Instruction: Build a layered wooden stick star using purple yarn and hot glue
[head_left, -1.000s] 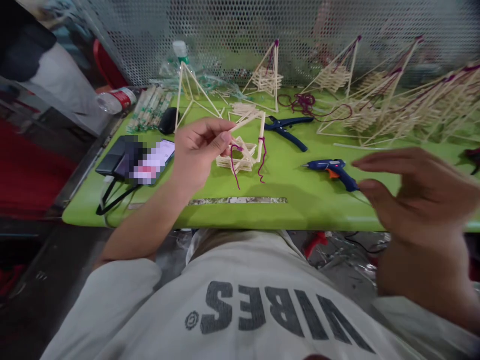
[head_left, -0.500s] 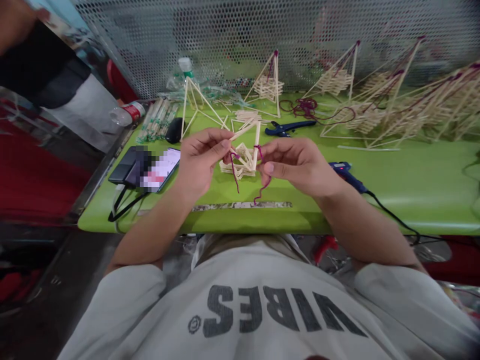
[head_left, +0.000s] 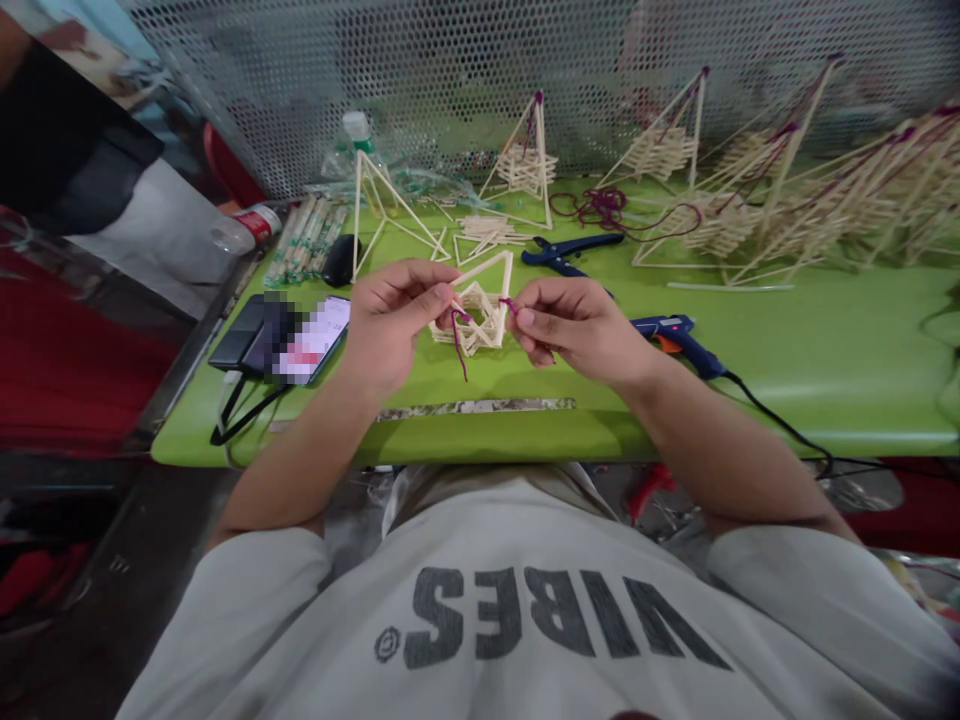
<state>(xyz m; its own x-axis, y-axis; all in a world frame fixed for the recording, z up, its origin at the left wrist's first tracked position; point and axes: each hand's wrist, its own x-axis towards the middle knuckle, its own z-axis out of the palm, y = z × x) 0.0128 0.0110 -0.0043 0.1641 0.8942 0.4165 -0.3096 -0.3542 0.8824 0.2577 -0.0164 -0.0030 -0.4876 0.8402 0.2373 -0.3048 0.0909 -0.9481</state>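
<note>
A small model made of pale wooden sticks is held just above the green table. My left hand pinches its left side, where a purple string hangs down. My right hand is closed on the other purple string at the model's right corner, fingers curled. The stick frame rises in a triangle between both hands.
A blue glue gun with a black cord lies right of my right hand. Blue pliers, loose sticks, a phone, a black mouse and several finished stick models stand along the mesh wall.
My right hand came in from the far right to the model and closed on the purple string at its right side. My left hand kept its hold.
</note>
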